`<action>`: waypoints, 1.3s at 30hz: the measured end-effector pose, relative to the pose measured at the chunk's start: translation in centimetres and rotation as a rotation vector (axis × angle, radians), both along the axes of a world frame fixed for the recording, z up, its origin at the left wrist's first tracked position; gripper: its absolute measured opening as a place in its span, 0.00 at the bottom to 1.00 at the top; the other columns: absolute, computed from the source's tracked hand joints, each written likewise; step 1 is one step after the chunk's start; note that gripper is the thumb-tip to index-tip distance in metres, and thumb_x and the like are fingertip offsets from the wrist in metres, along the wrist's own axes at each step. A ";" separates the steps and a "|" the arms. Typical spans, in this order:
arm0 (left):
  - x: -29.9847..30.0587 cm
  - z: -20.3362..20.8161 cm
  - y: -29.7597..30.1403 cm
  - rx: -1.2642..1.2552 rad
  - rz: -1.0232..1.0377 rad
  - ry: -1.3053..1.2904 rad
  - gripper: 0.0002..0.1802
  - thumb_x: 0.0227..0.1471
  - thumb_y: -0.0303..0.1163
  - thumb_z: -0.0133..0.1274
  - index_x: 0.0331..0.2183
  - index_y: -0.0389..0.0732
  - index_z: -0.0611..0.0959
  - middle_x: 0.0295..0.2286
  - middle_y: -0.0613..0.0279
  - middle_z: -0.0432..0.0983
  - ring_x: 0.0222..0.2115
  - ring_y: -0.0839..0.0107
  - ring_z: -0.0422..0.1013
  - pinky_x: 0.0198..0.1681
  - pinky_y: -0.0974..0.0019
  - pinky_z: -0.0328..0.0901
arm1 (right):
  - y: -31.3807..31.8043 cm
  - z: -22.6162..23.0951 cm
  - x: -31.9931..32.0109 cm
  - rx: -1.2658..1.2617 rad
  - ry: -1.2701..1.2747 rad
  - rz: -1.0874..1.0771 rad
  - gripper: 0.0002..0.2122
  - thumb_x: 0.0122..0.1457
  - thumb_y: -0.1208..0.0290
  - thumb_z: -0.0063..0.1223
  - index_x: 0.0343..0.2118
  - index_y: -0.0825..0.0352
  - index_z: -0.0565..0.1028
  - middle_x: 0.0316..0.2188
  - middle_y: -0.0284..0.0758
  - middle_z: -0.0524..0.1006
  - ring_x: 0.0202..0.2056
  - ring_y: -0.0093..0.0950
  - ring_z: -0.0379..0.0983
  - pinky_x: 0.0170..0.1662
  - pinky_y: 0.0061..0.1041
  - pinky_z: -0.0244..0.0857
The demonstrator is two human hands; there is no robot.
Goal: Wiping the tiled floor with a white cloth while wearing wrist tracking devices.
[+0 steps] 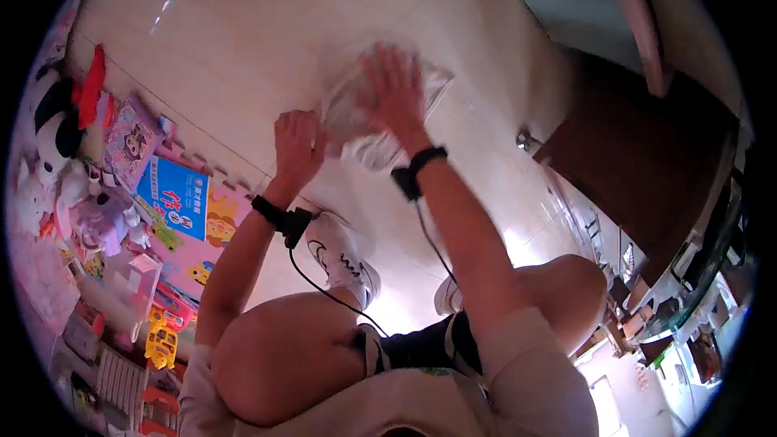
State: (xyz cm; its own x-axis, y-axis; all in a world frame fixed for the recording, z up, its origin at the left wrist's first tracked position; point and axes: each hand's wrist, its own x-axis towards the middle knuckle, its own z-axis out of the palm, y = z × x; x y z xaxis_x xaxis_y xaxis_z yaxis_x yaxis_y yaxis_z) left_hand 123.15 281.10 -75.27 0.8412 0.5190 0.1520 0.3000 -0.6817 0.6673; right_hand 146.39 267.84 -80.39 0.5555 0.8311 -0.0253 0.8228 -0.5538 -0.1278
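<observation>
A whitish, shiny, crumpled sheet or bag (344,101) lies on the pale floor in front of me; I cannot tell whether it is plastic or cloth. My right hand (394,89) rests across its top with fingers stretched out, slightly blurred. At the sheet's left edge, my left hand (298,146) is closed, fingers curled toward the palm. What the left fingers grip, if anything, is hidden. Each wrist wears a black strap with a small device and a cable.
Along the left lie a blue booklet (174,197), a panda plush (55,125), a yellow toy bus (162,341) and a pink play mat (231,202). At right stands dark brown furniture (639,162) with a metal knob or foot (526,141). My knees and white shoes are close below.
</observation>
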 end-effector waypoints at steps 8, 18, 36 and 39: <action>2.2 0.8 -3.9 -0.018 -0.089 0.082 0.13 0.58 0.30 0.60 0.43 0.39 0.77 0.38 0.53 0.75 0.44 0.50 0.69 0.49 0.48 0.62 | -13.7 -3.0 19.7 0.107 -0.155 -0.509 0.41 0.66 0.33 0.44 0.75 0.54 0.59 0.76 0.41 0.55 0.76 0.45 0.47 0.74 0.61 0.39; 5.4 1.3 -6.1 -0.040 -0.087 0.041 0.14 0.57 0.31 0.61 0.43 0.39 0.77 0.36 0.56 0.74 0.41 0.54 0.68 0.48 0.50 0.62 | -18.3 -5.1 13.9 0.096 -0.184 -1.149 0.42 0.71 0.34 0.34 0.76 0.63 0.54 0.78 0.48 0.48 0.77 0.52 0.39 0.75 0.60 0.31; 5.3 1.5 -7.4 -0.018 -0.050 0.057 0.12 0.58 0.30 0.60 0.43 0.40 0.78 0.34 0.56 0.72 0.39 0.54 0.68 0.46 0.51 0.62 | -19.1 1.1 -8.5 -0.171 0.249 -0.056 0.38 0.63 0.40 0.53 0.74 0.48 0.61 0.76 0.37 0.55 0.77 0.42 0.45 0.76 0.60 0.32; 5.1 1.7 -7.9 -0.014 -0.049 0.078 0.12 0.58 0.30 0.61 0.43 0.40 0.78 0.35 0.56 0.73 0.39 0.53 0.68 0.46 0.51 0.62 | -19.3 1.1 -2.2 -0.121 0.135 -0.216 0.39 0.64 0.39 0.53 0.76 0.47 0.58 0.78 0.36 0.51 0.78 0.42 0.43 0.77 0.58 0.31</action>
